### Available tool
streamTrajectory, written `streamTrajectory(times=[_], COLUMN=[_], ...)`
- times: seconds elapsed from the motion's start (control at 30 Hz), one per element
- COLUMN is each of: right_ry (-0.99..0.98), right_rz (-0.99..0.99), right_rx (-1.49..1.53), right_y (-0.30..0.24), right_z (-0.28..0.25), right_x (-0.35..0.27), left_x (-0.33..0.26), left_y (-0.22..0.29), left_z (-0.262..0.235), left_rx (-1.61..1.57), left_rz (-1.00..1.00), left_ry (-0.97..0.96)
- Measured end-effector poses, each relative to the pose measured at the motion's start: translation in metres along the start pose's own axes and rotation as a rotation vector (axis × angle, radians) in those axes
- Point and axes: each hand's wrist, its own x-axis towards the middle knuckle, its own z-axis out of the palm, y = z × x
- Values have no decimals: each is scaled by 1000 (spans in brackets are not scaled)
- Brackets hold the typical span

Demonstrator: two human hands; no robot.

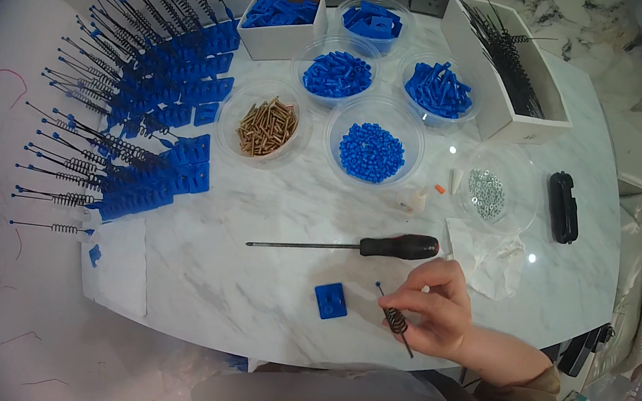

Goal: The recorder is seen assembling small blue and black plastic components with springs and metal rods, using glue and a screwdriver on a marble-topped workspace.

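Right hand: over the counter's [197, 290] near edge, toward its right corner, the right hand [442, 308] pinches a coiled wire between thumb and fingers; the exact contact is partly hidden.
Left hand: out of view; I cannot tell its state.
Coiled wire: the black coiled wire [396, 321] is held tilted, its blue-capped end toward the far edge and its plain end toward the near edge. A light pinch should serve best, since squeezing hard could bend the coils; gripping the straight stem would probably steer truer.
Blue plate: the square blue plate [331, 301] lies flat near the middle of the near edge, left of the hand and apart from the wire. Being small, it may slide if nudged, so steadying it by its rim seems wise.
Screwdriver: the screwdriver [399, 246] lies just beyond the plate, handle toward the right edge; a low wrist is best there, to avoid rolling it.
Small parts: toward the far edge stand bowls of blue beads [371, 152], brass screws [266, 126] and silvery nuts [486, 195]; a sleeve could tip them.
Wired rows: blue pieces with coiled wires [150, 165] line the left edge; sweeping that way risks tangling.
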Motion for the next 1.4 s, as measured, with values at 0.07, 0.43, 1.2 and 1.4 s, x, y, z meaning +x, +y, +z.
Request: streamTrajectory(times=[0.07, 0.43, 1.2, 1.4], right_ry=[38, 59, 136, 164], right_rz=[-28, -130, -156, -129], right_rx=[-26, -121, -57, 14], right_y=[0, -2, -5, 0], right_z=[0, 0, 9, 12], right_x=[3, 0, -3, -5], left_x=[-4, -12, -146, -130], left_y=[-2, -34, 278, 307], left_z=[-2, -2, -41, -35], left_rx=[47, 306, 150, 113], left_rz=[-1, -7, 1788, 1913], left_ry=[3, 33, 668, 556])
